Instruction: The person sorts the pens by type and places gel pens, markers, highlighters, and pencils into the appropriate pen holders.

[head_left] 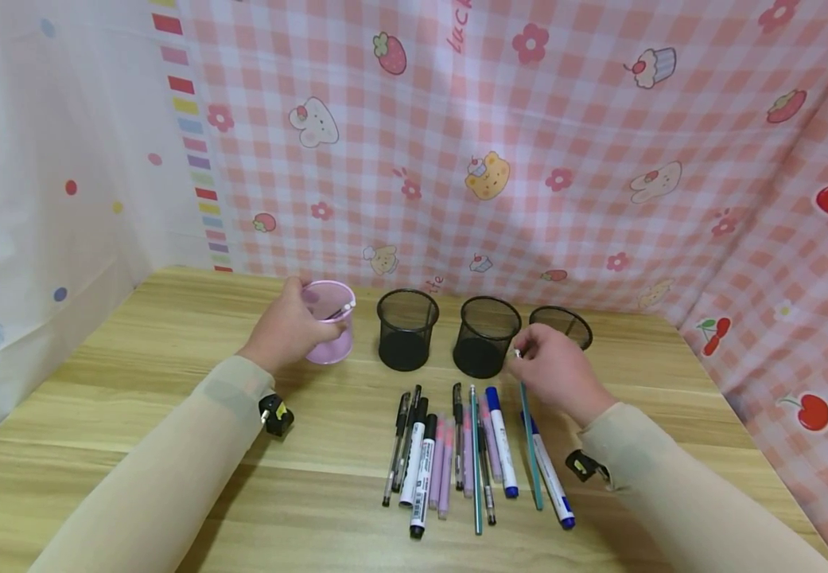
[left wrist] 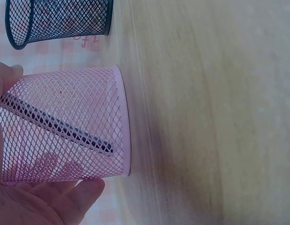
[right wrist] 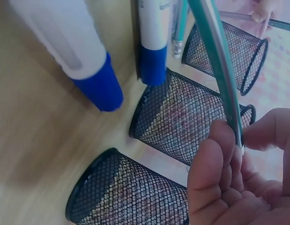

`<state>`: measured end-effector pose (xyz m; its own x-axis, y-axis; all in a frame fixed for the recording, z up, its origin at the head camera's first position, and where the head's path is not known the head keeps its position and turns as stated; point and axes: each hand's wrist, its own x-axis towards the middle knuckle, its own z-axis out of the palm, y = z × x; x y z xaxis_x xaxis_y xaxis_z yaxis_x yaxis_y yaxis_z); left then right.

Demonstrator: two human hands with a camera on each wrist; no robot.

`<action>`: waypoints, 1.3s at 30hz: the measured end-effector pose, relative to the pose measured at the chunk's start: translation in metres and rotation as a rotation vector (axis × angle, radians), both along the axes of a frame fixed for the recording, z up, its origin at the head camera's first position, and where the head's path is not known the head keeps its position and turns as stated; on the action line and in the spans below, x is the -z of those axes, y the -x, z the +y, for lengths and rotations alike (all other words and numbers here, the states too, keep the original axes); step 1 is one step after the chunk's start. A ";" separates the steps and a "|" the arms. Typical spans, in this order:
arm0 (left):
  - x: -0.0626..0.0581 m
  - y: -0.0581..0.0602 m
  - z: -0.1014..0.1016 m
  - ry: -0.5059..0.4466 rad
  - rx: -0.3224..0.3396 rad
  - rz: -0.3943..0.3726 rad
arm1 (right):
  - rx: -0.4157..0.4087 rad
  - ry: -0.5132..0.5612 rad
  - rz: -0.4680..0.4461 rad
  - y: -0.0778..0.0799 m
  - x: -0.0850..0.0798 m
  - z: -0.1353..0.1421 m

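My left hand (head_left: pixel 290 325) grips a pink mesh pen cup (head_left: pixel 331 348) by its side, near the rim. Inside that cup a dark pencil (left wrist: pixel 65 130) leans at a slant, seen through the mesh in the left wrist view. Over the right part of the table, my right hand (head_left: pixel 558 372) pinches a teal pencil (head_left: pixel 532 458) near its upper end, and the shaft slants down toward the near side. A blue-capped white marker (head_left: pixel 553 481) lies just beside this pencil. Another teal pencil (head_left: pixel 476 469) lies among the pens.
Three black mesh cups stand in a row right of the pink one: left (head_left: pixel 405 346), middle (head_left: pixel 483 350), right (head_left: pixel 577 325), the last partly behind my right hand. Black markers (head_left: pixel 421 485), gel pens (head_left: pixel 396 454) and purple pens (head_left: pixel 445 477) lie in front. A checked cloth (head_left: pixel 414 143) hangs behind.
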<state>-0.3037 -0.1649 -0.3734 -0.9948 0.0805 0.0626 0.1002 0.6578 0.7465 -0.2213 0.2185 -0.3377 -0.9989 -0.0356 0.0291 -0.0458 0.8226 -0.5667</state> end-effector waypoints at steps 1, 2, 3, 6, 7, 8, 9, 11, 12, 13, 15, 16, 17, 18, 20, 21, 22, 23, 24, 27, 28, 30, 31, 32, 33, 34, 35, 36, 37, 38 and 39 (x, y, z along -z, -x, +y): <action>0.000 0.000 0.000 0.002 0.001 0.004 | 0.002 -0.001 0.011 -0.001 -0.002 0.000; 0.000 0.000 0.000 0.004 0.001 0.009 | 0.003 -0.003 0.022 -0.001 -0.004 0.001; 0.000 -0.001 0.000 0.006 0.001 0.013 | 0.006 -0.004 0.035 -0.002 -0.005 0.001; -0.001 -0.001 0.000 0.009 0.004 0.020 | 0.016 0.017 0.058 -0.003 -0.010 0.002; -0.001 -0.001 0.000 0.009 0.005 0.020 | 0.019 0.032 0.063 -0.003 -0.011 0.003; -0.001 -0.001 0.000 0.009 0.005 0.020 | 0.021 0.047 0.069 -0.004 -0.013 0.003; -0.001 -0.001 0.000 0.009 0.006 0.020 | 0.023 0.065 0.074 -0.004 -0.014 0.004; 0.000 -0.001 0.000 0.007 0.007 0.020 | 0.026 0.096 0.088 -0.005 -0.016 0.005; 0.000 -0.001 0.000 0.006 0.006 0.019 | 0.026 0.117 0.102 -0.005 -0.018 0.005; 0.000 -0.001 0.000 0.004 0.005 0.019 | 0.027 0.135 0.115 -0.005 -0.019 0.006; 0.000 -0.001 0.000 0.001 0.003 0.017 | 0.028 0.165 0.147 -0.005 -0.020 0.006; 0.000 -0.001 0.000 0.000 0.003 0.016 | 0.027 0.185 0.163 -0.005 -0.021 0.006; 0.001 -0.001 0.000 -0.001 0.002 0.015 | 0.027 0.204 0.179 -0.005 -0.022 0.006; 0.001 -0.001 0.000 0.000 0.004 0.015 | 0.024 0.229 0.197 -0.005 -0.022 0.005; 0.001 -0.001 0.000 -0.001 0.004 0.013 | 0.027 0.260 0.232 -0.005 -0.023 0.003; 0.001 -0.001 0.000 -0.001 0.004 0.014 | 0.027 0.278 0.251 -0.006 -0.024 0.002; 0.001 -0.001 0.000 -0.001 0.004 0.015 | 0.029 0.295 0.272 -0.006 -0.024 0.001; 0.000 -0.001 0.001 -0.003 0.004 0.016 | 0.029 0.312 0.296 -0.006 -0.024 -0.001; 0.000 -0.001 0.001 -0.004 0.003 0.017 | 0.029 0.335 0.323 -0.006 -0.024 -0.003; 0.000 -0.001 0.002 -0.013 0.000 0.019 | 0.033 0.431 0.393 -0.006 -0.024 -0.009; 0.000 -0.001 0.002 -0.016 0.001 0.018 | 0.031 0.476 0.417 -0.006 -0.024 -0.012; -0.001 -0.002 0.002 -0.018 0.001 0.016 | 0.031 0.571 0.470 -0.004 -0.024 -0.016; -0.001 -0.002 0.002 -0.018 0.002 0.015 | 0.032 0.614 0.496 -0.004 -0.024 -0.019; -0.002 -0.003 0.002 -0.017 0.005 0.014 | 0.030 0.654 0.524 -0.003 -0.024 -0.021; -0.002 -0.003 0.002 -0.016 0.008 0.013 | 0.029 0.690 0.552 -0.003 -0.024 -0.024; -0.002 -0.004 0.001 -0.015 0.010 0.013 | 0.027 0.722 0.578 -0.002 -0.023 -0.027; -0.003 -0.004 0.001 -0.015 0.010 0.013 | 0.027 0.747 0.604 -0.002 -0.023 -0.029; -0.003 -0.004 0.001 -0.015 0.010 0.014 | 0.028 0.773 0.627 -0.001 -0.023 -0.032; -0.003 -0.004 0.001 -0.015 0.011 0.015 | 0.026 0.797 0.651 -0.001 -0.023 -0.035; -0.003 -0.004 0.001 -0.013 0.012 0.017 | 0.023 0.821 0.672 0.000 -0.023 -0.038; -0.003 -0.004 0.001 -0.013 0.011 0.019 | 0.022 0.843 0.689 0.000 -0.023 -0.041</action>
